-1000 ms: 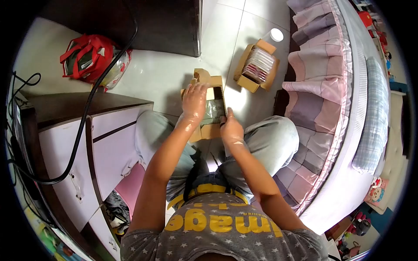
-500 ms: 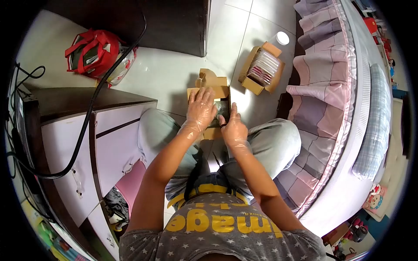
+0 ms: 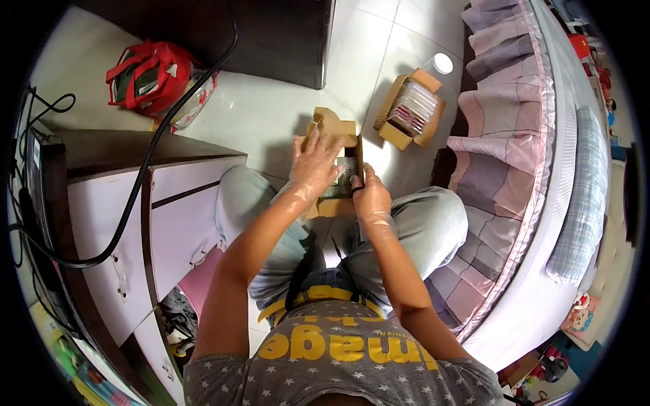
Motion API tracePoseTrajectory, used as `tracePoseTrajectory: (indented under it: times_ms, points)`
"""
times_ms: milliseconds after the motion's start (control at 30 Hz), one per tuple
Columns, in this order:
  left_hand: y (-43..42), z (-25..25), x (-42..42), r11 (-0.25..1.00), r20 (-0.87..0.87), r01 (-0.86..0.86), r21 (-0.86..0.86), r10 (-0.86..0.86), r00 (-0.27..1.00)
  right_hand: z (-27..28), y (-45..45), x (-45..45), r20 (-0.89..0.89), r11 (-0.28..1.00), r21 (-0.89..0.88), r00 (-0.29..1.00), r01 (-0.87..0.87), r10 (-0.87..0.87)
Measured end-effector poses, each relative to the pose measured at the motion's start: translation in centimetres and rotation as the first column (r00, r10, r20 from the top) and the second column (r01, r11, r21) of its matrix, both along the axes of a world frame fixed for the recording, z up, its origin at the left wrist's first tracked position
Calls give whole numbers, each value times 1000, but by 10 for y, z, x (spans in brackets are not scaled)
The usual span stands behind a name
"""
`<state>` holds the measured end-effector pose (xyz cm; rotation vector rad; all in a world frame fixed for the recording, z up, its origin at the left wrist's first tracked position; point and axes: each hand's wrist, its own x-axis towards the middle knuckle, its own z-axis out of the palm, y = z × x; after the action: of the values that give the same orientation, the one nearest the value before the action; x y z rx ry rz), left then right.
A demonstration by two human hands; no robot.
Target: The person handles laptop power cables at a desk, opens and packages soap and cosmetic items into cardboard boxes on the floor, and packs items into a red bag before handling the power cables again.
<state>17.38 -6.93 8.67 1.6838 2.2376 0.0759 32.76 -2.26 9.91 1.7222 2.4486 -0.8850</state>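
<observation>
An open cardboard box point(image 3: 330, 209) stands on the floor between my knees, its flaps folded out. Inside lie greenish, clear-looking packs point(image 3: 346, 169), too small to identify. My left hand point(image 3: 313, 162), in a thin clear plastic glove, lies over the box's left side with fingers stretched and spread, partly hiding the contents. On the right, my gloved right hand point(image 3: 372, 197) grips the box wall, its thumb at the inner side and fingers along the outside.
A second open cardboard box point(image 3: 395, 137) holds a row of clear flat packs, with a white round-lidded container point(image 3: 442, 63) behind it. A red bag point(image 3: 152, 78) sits back left. Drawers point(image 3: 186, 210) flank my left, a skirted bed point(image 3: 497, 172) my right. A black cable point(image 3: 139, 183) hangs at left.
My right hand's index finger, stretched out before, now bends down at the box wall. My left hand's fingers have spread wider, and more of the greenish contents shows.
</observation>
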Motion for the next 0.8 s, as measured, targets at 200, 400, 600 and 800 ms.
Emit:
tracePoseTrajectory:
  times_ms: [200,400,600,800]
  points:
    - [-35,3,-18,721,550,-675,157,504,666,-3,14,10,-17,978,-108,983,181,-184]
    - [-73,-50,17,675,917,-644,-359,125,-379,-6,12,7,-110,965,-194,973,177,-201]
    - [-66,-61,56,707,976,-693,-143,218,22,-27,7,9,-235,944,-327,964,42,-124]
    - [-50,-50,53,733,841,-675,87,309,444,-37,11,11,-123,966,-254,992,-40,9]
